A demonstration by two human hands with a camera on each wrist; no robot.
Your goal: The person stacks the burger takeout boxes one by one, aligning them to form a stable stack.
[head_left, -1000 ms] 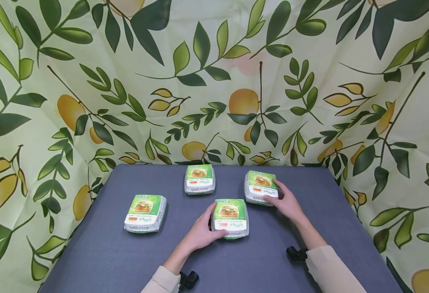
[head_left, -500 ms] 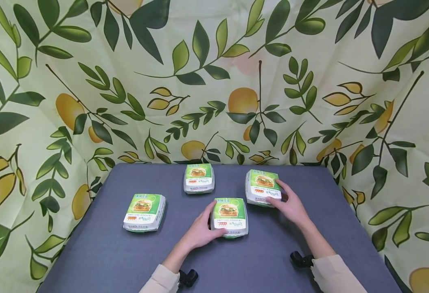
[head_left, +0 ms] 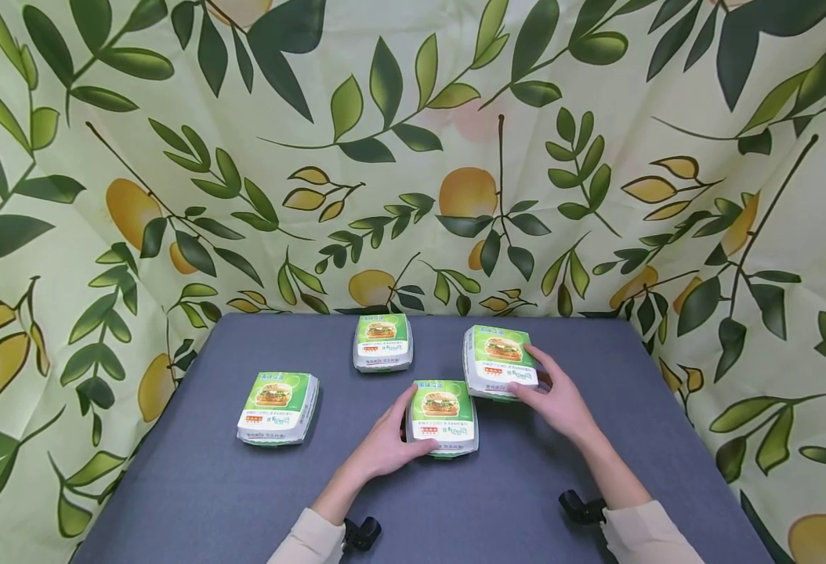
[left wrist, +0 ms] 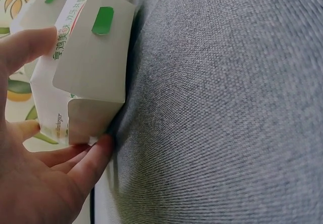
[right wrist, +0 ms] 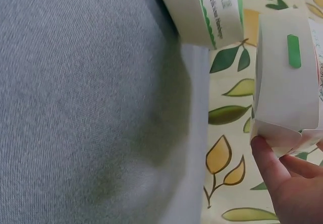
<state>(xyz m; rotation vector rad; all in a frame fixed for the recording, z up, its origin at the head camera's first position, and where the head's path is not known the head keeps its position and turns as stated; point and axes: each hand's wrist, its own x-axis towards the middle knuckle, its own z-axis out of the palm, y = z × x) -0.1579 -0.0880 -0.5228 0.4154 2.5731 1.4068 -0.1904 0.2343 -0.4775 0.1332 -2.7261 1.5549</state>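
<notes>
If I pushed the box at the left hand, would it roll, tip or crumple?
The box would likely slide rather than roll or tip, being squat and flat-sided. Its thin folded flap suggests stiff card that might dent under a hard squeeze.

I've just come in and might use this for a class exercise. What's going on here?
At a grey-blue table, a person's left grip holds the near box, which has a burger printed on top and rests on the tabletop. Their right grip holds the right-hand box clear of the surface, as the right wrist view shows. Two similar ones, the far box and the left-hand box, sit on the table untouched. Nothing is stacked.
</notes>
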